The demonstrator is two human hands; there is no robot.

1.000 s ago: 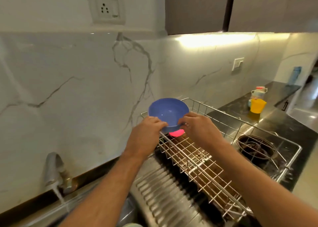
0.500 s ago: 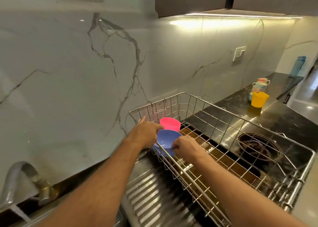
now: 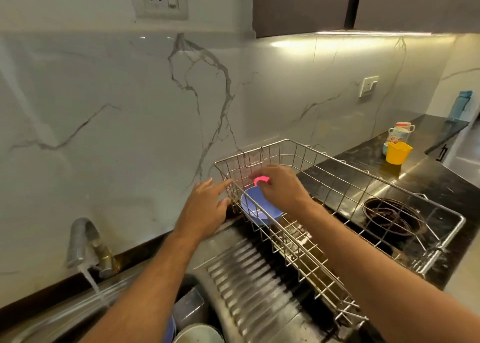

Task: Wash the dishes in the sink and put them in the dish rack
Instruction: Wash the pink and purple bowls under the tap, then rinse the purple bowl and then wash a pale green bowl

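A blue bowl point(image 3: 253, 209) lies tilted in the near left corner of the wire dish rack point(image 3: 337, 170). Behind it a pink cup point(image 3: 261, 179) shows only as a sliver past my fingers. My right hand point(image 3: 281, 190) hovers over the bowl with curled fingers at the pink cup; whether it grips the cup is unclear. My left hand point(image 3: 205, 209) is just outside the rack's left wall, fingers spread and holding nothing.
The tap point(image 3: 84, 241) at the left runs water into the sink point(image 3: 189, 307), where more dishes point(image 3: 198, 333) lie. A ribbed drainboard point(image 3: 249, 280) sits under the rack. A dark round strainer point(image 3: 392, 215) is at the rack's right end. A yellow cup point(image 3: 397, 152) and mugs point(image 3: 400, 132) stand beyond.
Both hands lowered the blue bowl from above the rack into its left corner beside the pink cup. My left hand has let go and moved outside the rack; my right hand has lifted off.
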